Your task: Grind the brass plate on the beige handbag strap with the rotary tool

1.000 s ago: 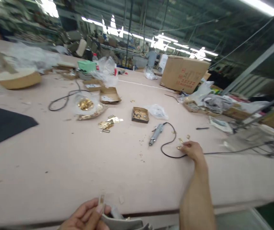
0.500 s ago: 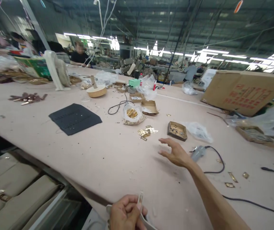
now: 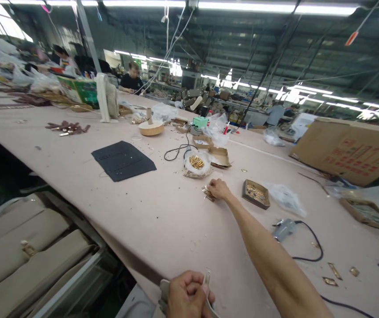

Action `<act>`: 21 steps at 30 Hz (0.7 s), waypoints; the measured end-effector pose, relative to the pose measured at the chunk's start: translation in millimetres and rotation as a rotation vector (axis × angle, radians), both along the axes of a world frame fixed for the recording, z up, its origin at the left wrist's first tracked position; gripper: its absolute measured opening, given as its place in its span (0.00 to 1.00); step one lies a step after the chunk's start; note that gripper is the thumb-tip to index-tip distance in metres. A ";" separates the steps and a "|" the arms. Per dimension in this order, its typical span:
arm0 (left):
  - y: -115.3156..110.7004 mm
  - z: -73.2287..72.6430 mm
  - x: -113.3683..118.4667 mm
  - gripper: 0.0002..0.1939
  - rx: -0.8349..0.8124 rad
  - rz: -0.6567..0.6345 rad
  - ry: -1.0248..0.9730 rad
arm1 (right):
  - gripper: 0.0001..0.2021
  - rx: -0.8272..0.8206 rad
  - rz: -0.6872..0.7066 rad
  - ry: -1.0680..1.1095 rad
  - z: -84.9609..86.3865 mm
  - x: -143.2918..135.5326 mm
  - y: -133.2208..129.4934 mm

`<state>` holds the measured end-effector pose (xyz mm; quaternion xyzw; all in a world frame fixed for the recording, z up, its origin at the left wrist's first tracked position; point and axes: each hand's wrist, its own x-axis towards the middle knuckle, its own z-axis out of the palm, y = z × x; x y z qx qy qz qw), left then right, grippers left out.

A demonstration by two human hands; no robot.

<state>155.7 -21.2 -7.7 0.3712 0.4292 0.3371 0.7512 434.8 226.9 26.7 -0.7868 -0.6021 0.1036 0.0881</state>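
Observation:
My left hand (image 3: 186, 293) is closed at the bottom edge, pinching a pale grey strap (image 3: 206, 278) whose narrow end points up between thumb and fingers. Part of the strap runs below the picture. My right hand (image 3: 218, 189) reaches far out over the table, its fingers bent down onto a small pile of gold metal pieces (image 3: 206, 193). The fingertips are close together there, and what lies between them is hidden. Just beyond stands a plastic bag of small gold parts (image 3: 196, 162). To the right is a cardboard box of small metal parts (image 3: 255, 194).
A grey hand tool (image 3: 285, 229) with a black cord lies right of my forearm, near loose gold frames (image 3: 330, 281). A dark sheet (image 3: 123, 161) lies left. Farther back are a white fan (image 3: 107, 98) and a large carton (image 3: 348, 148). Beige bags (image 3: 17, 247) sit below the table edge.
My right hand has moved forward and left, from spread fingers above the table to bent fingers on the gold pile. My left hand keeps its hold on the strap. The view has shifted slightly.

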 end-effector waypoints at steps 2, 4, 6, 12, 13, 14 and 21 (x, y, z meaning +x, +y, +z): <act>-0.2 -0.6 -0.2 0.27 -0.007 -0.008 -0.008 | 0.15 0.007 0.066 0.004 -3.6 -16.1 -15.5; -0.2 -1.2 -0.3 0.27 -0.006 -0.023 -0.012 | 0.14 0.023 0.147 0.011 -5.9 -34.7 -37.3; -0.1 -1.6 -0.4 0.28 -0.003 -0.035 -0.015 | 0.12 0.047 0.212 0.012 -5.3 -52.7 -62.0; -0.2 -1.6 -0.4 0.27 -0.015 -0.042 -0.024 | 0.13 0.055 0.304 0.165 14.7 -50.9 -101.6; -0.3 -1.7 -0.4 0.26 -0.015 -0.041 -0.015 | 0.13 0.071 0.235 0.164 17.7 -40.0 -99.7; -0.4 -2.0 -0.3 0.26 -0.015 -0.039 -0.006 | 0.14 0.097 0.143 0.134 19.4 -27.5 -96.2; 0.3 -4.5 0.2 0.25 0.002 -0.041 -0.002 | 0.13 0.079 -0.105 0.002 -2.7 26.7 -75.8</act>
